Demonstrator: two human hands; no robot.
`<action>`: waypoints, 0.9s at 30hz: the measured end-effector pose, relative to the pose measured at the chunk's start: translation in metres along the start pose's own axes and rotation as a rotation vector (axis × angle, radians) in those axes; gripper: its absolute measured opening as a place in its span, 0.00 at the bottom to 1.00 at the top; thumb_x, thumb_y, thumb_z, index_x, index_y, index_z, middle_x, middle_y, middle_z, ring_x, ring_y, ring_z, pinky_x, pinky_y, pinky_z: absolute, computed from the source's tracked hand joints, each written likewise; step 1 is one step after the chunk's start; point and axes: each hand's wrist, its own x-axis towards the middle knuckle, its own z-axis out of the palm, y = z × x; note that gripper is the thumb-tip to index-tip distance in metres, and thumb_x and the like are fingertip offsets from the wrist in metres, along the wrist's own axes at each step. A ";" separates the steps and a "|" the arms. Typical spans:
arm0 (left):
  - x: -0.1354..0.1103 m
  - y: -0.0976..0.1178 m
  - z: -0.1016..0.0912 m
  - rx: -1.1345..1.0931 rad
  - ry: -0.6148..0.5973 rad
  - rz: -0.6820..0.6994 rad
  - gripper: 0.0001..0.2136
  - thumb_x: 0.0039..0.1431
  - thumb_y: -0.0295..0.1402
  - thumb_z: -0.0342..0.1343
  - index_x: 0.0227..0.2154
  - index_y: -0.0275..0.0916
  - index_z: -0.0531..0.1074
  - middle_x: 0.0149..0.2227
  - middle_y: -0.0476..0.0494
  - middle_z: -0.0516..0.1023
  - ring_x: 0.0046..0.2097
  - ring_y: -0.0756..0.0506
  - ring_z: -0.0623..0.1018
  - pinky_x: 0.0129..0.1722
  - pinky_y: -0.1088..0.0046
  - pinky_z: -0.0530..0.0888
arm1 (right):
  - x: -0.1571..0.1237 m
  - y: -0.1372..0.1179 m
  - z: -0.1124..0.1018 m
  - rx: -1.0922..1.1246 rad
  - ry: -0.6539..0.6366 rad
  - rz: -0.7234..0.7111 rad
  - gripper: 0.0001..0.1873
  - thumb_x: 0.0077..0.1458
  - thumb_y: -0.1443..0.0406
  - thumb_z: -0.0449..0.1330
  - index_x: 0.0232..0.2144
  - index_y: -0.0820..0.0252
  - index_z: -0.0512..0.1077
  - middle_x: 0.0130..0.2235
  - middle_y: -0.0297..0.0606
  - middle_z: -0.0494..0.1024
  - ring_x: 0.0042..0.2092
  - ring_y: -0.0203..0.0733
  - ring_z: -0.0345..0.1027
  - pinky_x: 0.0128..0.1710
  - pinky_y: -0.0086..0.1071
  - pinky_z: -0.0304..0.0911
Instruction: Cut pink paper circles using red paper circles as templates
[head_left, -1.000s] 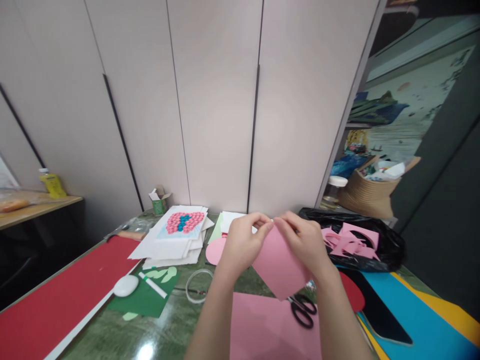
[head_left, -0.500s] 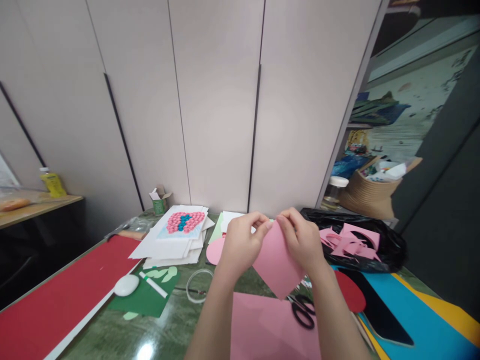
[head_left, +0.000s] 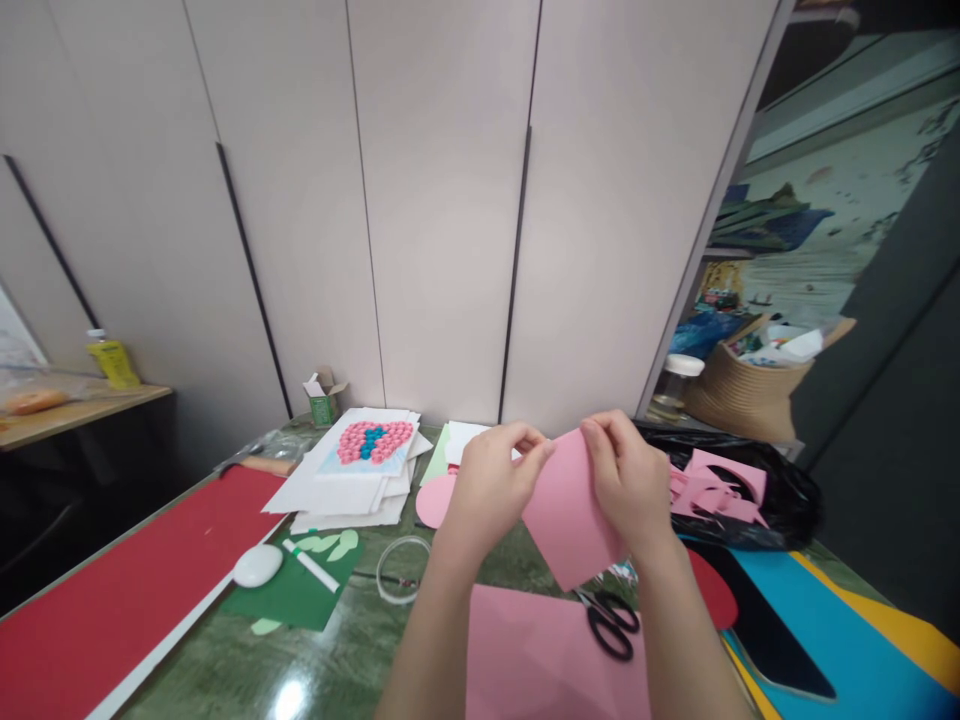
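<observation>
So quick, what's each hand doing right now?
Left hand: closed, fingertips at the upper corner of the pink sheet; whether they grip it can't be told.
Right hand: closed, holding that sheet.

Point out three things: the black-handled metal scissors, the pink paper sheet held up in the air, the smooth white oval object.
Black-handled metal scissors (head_left: 615, 625): head view, where the handle loops meet.
Raised pink paper sheet (head_left: 571, 515): head view, middle of its face.
Smooth white oval object (head_left: 258, 566): head view, top surface.

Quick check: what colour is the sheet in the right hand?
Plain pink; the held sheet shows best in the head view.
</observation>
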 end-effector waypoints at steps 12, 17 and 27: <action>0.000 -0.003 0.000 -0.031 0.003 -0.044 0.12 0.56 0.39 0.47 0.24 0.39 0.69 0.27 0.49 0.73 0.32 0.48 0.71 0.30 0.75 0.68 | 0.001 -0.001 -0.009 -0.015 0.090 0.054 0.12 0.58 0.60 0.48 0.26 0.58 0.65 0.24 0.32 0.70 0.26 0.36 0.64 0.28 0.27 0.52; -0.002 -0.002 0.002 -0.117 0.015 -0.084 0.12 0.55 0.41 0.48 0.24 0.38 0.69 0.26 0.49 0.73 0.31 0.48 0.71 0.23 0.79 0.67 | 0.001 0.002 -0.011 -0.003 0.104 0.072 0.13 0.58 0.59 0.49 0.26 0.58 0.65 0.24 0.31 0.70 0.26 0.35 0.63 0.28 0.26 0.52; 0.001 -0.008 0.006 -0.108 0.078 -0.104 0.13 0.54 0.41 0.49 0.23 0.39 0.69 0.25 0.51 0.74 0.29 0.50 0.71 0.29 0.76 0.67 | 0.003 0.005 -0.016 -0.008 0.144 0.097 0.11 0.58 0.59 0.49 0.27 0.58 0.64 0.23 0.30 0.69 0.24 0.34 0.60 0.27 0.25 0.51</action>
